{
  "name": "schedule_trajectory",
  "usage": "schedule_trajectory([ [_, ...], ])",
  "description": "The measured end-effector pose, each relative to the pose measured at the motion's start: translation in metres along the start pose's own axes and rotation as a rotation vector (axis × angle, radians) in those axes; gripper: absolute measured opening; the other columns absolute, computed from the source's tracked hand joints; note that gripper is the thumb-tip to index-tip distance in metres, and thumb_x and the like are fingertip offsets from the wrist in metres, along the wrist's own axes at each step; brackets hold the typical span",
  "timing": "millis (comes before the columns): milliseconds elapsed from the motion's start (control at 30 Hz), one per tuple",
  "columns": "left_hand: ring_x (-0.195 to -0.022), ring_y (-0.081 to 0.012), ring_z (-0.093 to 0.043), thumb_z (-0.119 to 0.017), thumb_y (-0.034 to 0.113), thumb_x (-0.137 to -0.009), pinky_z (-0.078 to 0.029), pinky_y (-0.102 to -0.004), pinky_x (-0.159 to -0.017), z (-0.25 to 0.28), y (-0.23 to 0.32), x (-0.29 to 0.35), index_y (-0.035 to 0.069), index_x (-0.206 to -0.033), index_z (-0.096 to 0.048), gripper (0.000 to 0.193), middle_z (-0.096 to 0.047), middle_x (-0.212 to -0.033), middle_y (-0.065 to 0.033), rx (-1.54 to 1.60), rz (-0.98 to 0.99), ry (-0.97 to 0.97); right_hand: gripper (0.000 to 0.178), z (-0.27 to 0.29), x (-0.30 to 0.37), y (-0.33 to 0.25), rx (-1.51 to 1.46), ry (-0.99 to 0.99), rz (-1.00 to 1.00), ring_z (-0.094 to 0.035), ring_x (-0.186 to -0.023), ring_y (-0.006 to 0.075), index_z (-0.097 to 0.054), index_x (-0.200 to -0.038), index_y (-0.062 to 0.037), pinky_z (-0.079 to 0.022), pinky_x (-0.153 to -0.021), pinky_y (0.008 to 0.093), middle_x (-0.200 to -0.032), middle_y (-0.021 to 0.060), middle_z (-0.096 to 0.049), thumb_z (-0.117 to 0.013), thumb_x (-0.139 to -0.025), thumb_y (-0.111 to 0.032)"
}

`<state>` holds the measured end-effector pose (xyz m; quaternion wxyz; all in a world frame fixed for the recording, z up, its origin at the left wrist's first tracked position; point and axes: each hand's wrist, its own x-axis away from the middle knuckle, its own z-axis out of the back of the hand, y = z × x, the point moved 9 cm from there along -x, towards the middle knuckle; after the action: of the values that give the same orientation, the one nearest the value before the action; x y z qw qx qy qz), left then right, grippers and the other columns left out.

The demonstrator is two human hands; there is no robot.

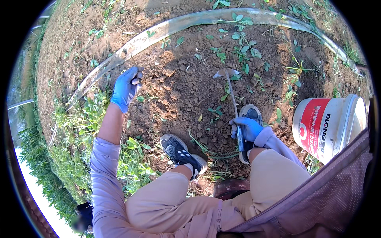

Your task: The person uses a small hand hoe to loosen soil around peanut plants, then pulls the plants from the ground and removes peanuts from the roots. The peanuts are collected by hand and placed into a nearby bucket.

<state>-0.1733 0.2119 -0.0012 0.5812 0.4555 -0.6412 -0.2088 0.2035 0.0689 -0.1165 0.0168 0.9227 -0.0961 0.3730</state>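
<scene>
Hoe slants just right of the frame's centre, blade uppermost, the right hand wrapped round its handle. Upper left, the left hand curls its fingers; whether they pinch anything, I cannot tell. A pale strip arches across the top; a bucket occupies the right.

Head-worn fisheye, facing down — seemingly near, rim distorted.

Hoe in the gloved right hand

The left hand, also blue-gloved, is curled near a long pale strip — whether it holds anything is unclear. A white-and-red bucket sits near the right knee.
</scene>
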Motion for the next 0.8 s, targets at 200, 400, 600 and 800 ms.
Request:
schedule_trajectory([
  [200,-0.083,-0.0239,-0.059,-0.046,0.033,-0.087,-0.047,-0.0359,-0.073,-0.056,-0.061,-0.054,0.009,-0.122,-0.044,0.042,-0.054,-0.113,-0.0121,-1.527,-0.085,-0.148,0.018,0.002,-0.003,0.001,-0.029,-0.003,-0.002,-0.056,-0.071,0.0237,-0.055,-0.089,-0.0016,-0.047,-0.073,0.0388,-0.068,0.0068,-0.057,-0.046,-0.086,-0.017],
  [400,-0.097,-0.0289,-0.054,-0.046,0.011,-0.082,-0.046,-0.0413,-0.078,-0.141,-0.106,-0.101,0.012,-0.118,-0.048,0.037,-0.05,-0.116,-0.0124,-1.875,-0.534,-0.232,0.021,0.005,-0.004,0.002,-0.034,0.0,-0.004,-0.056,-0.069,0.021,-0.055,-0.092,-0.0023,-0.047,-0.072,0.0372,-0.071,0.0061,-0.057,-0.048,-0.085,-0.02],
  [600,-0.094,-0.0279,-0.055,-0.046,0.007,-0.079,-0.048,-0.0387,-0.073,-0.151,-0.133,-0.135,0.009,-0.105,-0.054,0.027,-0.053,-0.105,-0.0108,-2.215,-0.384,-0.308,0.019,0.004,0.001,0.0,-0.061,-0.001,-0.034,-0.057,-0.072,0.0223,-0.055,-0.09,-0.0023,-0.048,-0.074,0.038,-0.071,0.007,-0.058,-0.047,-0.086,-0.019],
  [800,-0.089,-0.0319,-0.056,-0.049,0.018,-0.082,-0.046,-0.0409,-0.075,-0.12,-0.123,-0.159,0.004,-0.093,-0.054,0.018,-0.058,-0.095,-0.0123,-1.89,-0.3,-0.258,0.019,0.003,-0.001,-0.001,-0.081,-0.02,-0.062,-0.057,-0.071,0.0205,-0.055,-0.091,-0.003,-0.047,-0.075,0.0367,-0.072,0.0062,-0.057,-0.047,-0.086,-0.02],
])
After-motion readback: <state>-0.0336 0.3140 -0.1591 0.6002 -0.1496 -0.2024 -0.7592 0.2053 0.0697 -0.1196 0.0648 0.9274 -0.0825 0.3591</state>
